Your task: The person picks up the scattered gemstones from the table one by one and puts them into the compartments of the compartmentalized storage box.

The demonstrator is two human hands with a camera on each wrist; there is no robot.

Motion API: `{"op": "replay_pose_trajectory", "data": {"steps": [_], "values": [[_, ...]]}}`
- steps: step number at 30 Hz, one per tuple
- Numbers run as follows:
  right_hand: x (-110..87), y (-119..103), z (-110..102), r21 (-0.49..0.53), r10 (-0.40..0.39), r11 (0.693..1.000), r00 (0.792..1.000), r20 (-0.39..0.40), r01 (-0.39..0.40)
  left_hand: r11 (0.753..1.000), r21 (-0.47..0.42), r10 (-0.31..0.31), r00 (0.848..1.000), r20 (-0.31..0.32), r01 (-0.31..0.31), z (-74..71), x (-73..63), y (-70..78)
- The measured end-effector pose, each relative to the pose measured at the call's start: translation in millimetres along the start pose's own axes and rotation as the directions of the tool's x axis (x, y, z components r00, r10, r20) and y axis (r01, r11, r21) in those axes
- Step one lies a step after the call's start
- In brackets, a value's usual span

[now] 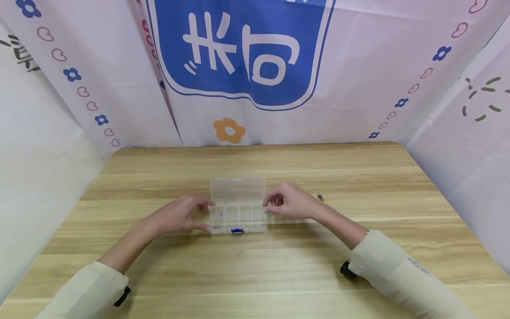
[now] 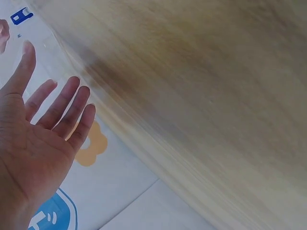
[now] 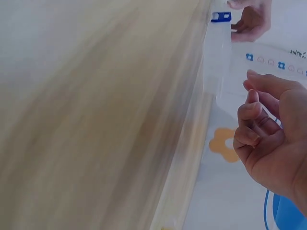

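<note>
A clear plastic compartment box (image 1: pixel 237 217) lies on the table with its lid (image 1: pixel 237 191) raised at the back and a blue latch (image 1: pixel 237 231) at the front. Something small (image 1: pixel 216 224) is in its front left compartment, too small to identify. At the box's left end is my left hand (image 1: pixel 181 215), its thumb by the front corner and its fingers near the lid's base. My right hand (image 1: pixel 292 201) is at the right end, fingers curled, thumb tip against the forefinger close to the lid's lower corner. Nothing shows between those fingertips in the right wrist view.
A tiny blue and brownish trinket (image 1: pixel 320 198) lies on the wooden table (image 1: pixel 255 274), right of the box and beside my right wrist. Printed cloth (image 1: pixel 275 126) hangs behind the table's back edge, and pale cloth walls stand at both sides.
</note>
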State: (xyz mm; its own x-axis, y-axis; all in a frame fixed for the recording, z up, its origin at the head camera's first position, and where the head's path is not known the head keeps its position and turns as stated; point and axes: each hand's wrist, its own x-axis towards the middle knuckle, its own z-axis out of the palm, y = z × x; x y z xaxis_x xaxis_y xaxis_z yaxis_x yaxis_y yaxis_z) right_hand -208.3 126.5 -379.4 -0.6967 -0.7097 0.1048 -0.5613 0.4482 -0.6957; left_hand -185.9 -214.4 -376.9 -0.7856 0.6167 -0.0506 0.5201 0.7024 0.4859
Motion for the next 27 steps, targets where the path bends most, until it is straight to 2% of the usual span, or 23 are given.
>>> {"op": "replay_pose_trajectory", "data": {"steps": [8,14,22,27], "values": [[-17.3,14,-15,0.012,0.023,1.0,0.999,-0.043,-0.022,1.0,0.01,-0.013,1.0,0.009,0.013,-1.2,1.1,0.8],[-31.2,24,-31,0.007,0.068,0.998,0.995,-0.078,-0.068,1.0,0.004,-0.002,1.0,0.008,0.001,-0.1,2.3,-0.6],[-50.1,44,-53,0.006,0.16,0.987,0.978,-0.133,-0.161,1.0,0.017,-0.027,1.0,0.016,0.027,-0.6,2.4,2.7],[-59.5,56,-63,-0.014,0.189,0.981,0.967,-0.169,-0.195,0.999,0.026,-0.034,0.999,0.024,0.033,-1.8,3.0,4.3]]}}
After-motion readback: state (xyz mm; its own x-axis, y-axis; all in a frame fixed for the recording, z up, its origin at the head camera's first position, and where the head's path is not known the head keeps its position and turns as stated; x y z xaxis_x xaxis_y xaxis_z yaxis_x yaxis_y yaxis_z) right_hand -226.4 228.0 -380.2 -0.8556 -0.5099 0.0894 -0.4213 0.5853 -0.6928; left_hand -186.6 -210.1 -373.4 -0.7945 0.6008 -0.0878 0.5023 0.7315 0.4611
